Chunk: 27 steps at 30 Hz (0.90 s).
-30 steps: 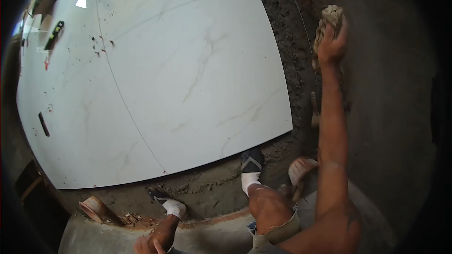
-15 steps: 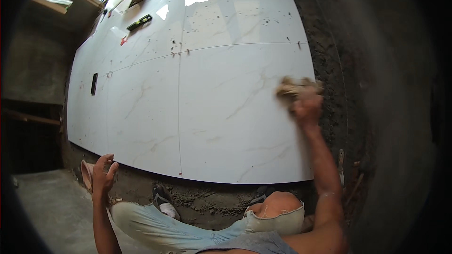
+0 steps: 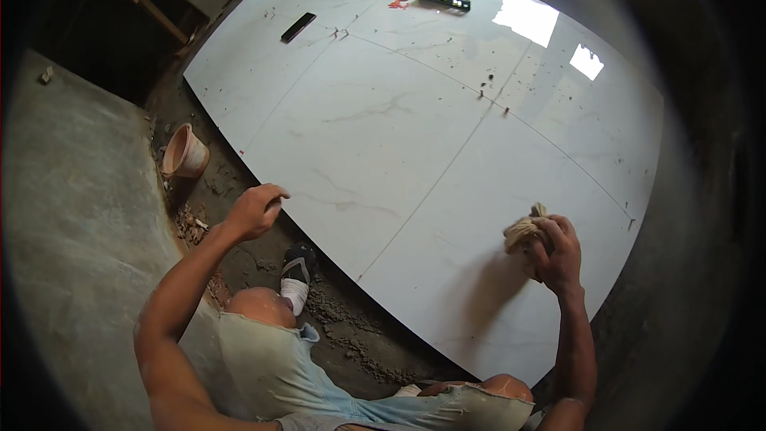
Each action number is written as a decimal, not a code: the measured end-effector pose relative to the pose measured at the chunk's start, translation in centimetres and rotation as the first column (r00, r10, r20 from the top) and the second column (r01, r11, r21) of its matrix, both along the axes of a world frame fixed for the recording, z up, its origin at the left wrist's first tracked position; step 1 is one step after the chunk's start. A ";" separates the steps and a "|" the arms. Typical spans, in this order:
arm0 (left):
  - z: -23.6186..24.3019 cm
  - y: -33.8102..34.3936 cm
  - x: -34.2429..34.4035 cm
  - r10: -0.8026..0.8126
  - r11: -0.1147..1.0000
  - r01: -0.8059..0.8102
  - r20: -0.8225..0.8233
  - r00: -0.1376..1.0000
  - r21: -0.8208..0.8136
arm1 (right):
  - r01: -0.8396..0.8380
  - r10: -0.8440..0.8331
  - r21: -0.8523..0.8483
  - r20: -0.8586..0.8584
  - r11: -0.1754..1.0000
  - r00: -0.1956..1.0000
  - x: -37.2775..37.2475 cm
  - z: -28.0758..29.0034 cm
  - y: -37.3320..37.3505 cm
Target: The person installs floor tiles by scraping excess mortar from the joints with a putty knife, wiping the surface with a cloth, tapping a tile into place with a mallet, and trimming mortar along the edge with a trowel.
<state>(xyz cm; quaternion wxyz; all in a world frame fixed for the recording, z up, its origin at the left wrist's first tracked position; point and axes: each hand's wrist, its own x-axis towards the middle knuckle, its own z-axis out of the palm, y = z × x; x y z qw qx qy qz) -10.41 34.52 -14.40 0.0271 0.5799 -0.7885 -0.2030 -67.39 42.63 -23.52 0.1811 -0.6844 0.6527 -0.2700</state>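
My right hand [image 3: 558,251] is closed round a crumpled beige-brown rag [image 3: 525,238], held just over a white marble-patterned floor tile [image 3: 447,287] and casting a shadow on it. Thin dark joints part this tile from the others beside and beyond it. My left hand [image 3: 257,211] hovers by the near edge of the neighbouring tile [image 3: 351,168], fingers loosely bent and apart, with nothing in them.
A pinkish bucket [image 3: 187,153] tilts on the rough ground at left. On the far tiles lie a black-green spirit level [image 3: 444,1], a dark flat bar [image 3: 298,27], a red scrap [image 3: 397,4] and several crumbs. Wet mortar [image 3: 351,335] borders the near edge.
The view has swung left, bringing more of the bucket into sight. My right hand has drawn the rag inward from the tile's right edge. My left hand stays empty by the near edge.
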 end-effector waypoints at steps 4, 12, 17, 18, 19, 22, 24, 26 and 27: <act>-9.3 -6.4 1.4 -0.097 0.995 0.100 -0.167 0.981 0.010 | -0.385 0.394 -0.091 0.127 0.919 0.910 12.8 3.3 -10.9; -22.8 -28.2 5.7 0.100 0.898 -0.177 -0.204 0.974 -0.402 | -0.369 0.339 0.267 0.151 0.890 0.929 25.8 -1.5 -37.3; -23.8 -29.9 4.7 0.221 0.903 -0.199 0.015 0.975 -0.380 | 0.052 -0.036 0.085 -0.180 0.995 0.983 23.3 -7.0 -52.1; -23.5 -30.0 4.8 0.220 0.906 -0.201 0.008 0.975 -0.371 | 0.098 -0.095 -0.003 -0.265 0.995 0.959 23.1 -7.9 -54.6; -23.3 -30.2 3.9 0.200 0.906 -0.182 0.007 0.980 -0.382 | 0.143 -0.167 -0.098 -0.318 0.985 0.933 20.3 -8.9 -56.9; -23.2 -30.5 3.8 0.203 0.911 -0.186 0.008 0.979 -0.368 | 0.244 -0.244 -0.048 -0.380 0.969 0.892 21.9 -7.2 -60.9; -21.9 -30.8 2.9 0.201 0.938 -0.195 -0.010 0.980 -0.287 | 0.089 -0.128 -0.150 -0.277 0.985 0.952 27.4 -7.8 -61.8; -21.5 -30.4 3.8 0.225 0.940 -0.216 0.003 0.974 -0.263 | -0.164 0.102 -0.305 -0.209 0.938 0.973 36.0 -8.1 -61.7; -21.4 -30.3 4.5 0.225 0.944 -0.215 0.013 0.974 -0.250 | -0.289 0.211 -0.347 -0.245 0.892 0.946 41.6 -8.0 -61.4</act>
